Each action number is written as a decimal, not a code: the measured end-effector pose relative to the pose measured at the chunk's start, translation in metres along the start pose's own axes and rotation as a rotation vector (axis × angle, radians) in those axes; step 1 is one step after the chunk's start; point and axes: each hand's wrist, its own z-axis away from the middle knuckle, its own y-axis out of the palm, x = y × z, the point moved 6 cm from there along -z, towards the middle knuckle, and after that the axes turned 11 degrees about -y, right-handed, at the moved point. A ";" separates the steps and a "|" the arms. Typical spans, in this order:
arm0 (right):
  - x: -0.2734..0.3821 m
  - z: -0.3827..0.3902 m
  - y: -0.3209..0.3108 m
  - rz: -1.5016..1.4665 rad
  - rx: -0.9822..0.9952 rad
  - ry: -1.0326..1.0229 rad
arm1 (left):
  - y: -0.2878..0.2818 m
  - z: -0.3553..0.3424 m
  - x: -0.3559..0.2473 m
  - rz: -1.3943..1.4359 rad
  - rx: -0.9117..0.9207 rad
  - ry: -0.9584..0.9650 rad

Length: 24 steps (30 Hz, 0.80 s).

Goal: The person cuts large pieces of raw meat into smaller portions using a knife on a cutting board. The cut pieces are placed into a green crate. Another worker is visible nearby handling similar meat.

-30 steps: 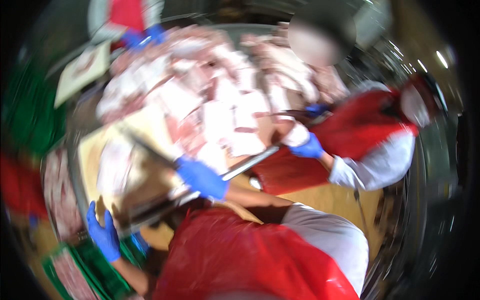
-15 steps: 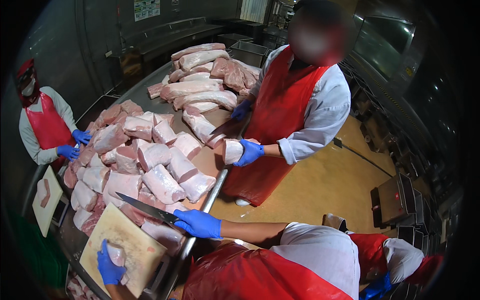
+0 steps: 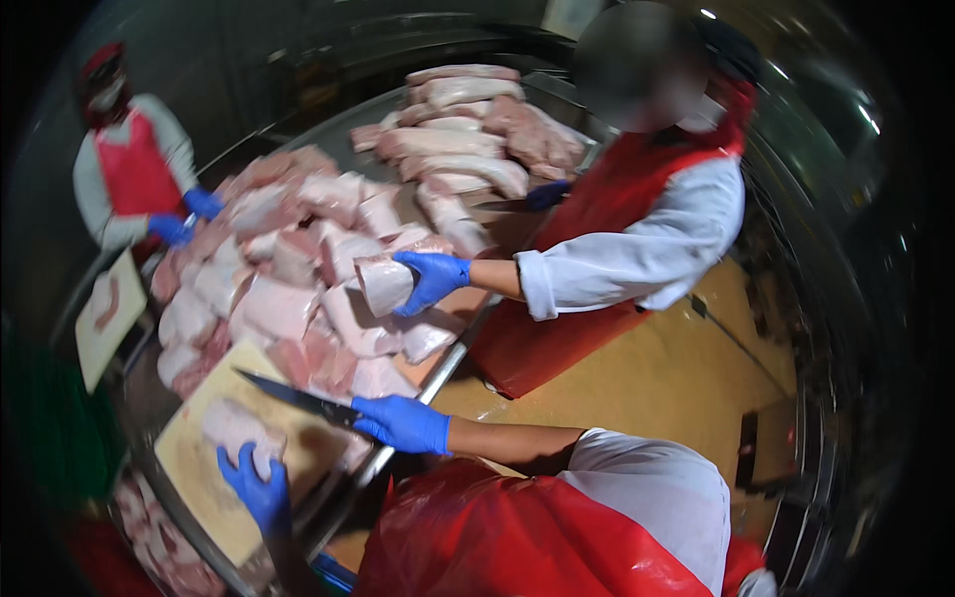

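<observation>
In my gloved right hand is the handle of a long knife, its blade pointing left over the top corner of a cream cutting board. A pale piece of pork lies on the board. My gloved left hand is at the near end of that piece, fingers spread and tips against it, not wrapped round it. Past the board, many cut pork chunks are heaped on the metal table.
Across the table edge, a co-worker in a red apron holds a pork chunk over the heap. Another person stands at the far left, near a second board. Long pork loins are stacked at the back. More meat lies below my board.
The pork on my board has moved up it, and my left hand has shifted to its near end with fingers spreading. The co-worker's chunk has moved left over the heap. The view has shifted.
</observation>
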 end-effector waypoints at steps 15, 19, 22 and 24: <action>0.024 -0.020 0.044 0.036 0.113 -0.201 | -0.042 0.060 0.010 0.326 -0.170 -0.284; 0.050 -0.044 0.069 0.155 0.223 -0.325 | -0.034 0.064 0.003 0.322 -0.223 -0.304; 0.062 -0.059 0.095 0.203 0.285 -0.403 | -0.028 0.061 0.001 0.258 -0.343 -0.262; 0.073 -0.069 0.109 0.221 0.259 -0.461 | -0.023 0.059 0.002 0.221 -0.386 -0.259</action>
